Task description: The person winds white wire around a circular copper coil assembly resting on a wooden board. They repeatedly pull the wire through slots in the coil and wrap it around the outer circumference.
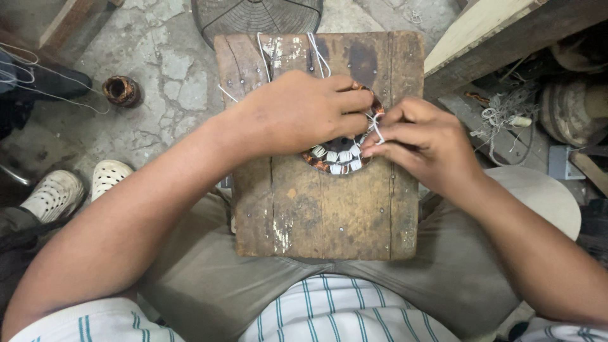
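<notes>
Soft, even daylight falls from about twelve o'clock, with no glare. Faint shadows sit under the hands on the wooden board (316,209). The middle is sharp; the edges bend outward, and three o'clock lies dim.

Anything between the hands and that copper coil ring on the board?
Nothing visible. The left hand lies on the round copper-wound coil ring; the right hand pinches the white string at its edge.
</notes>
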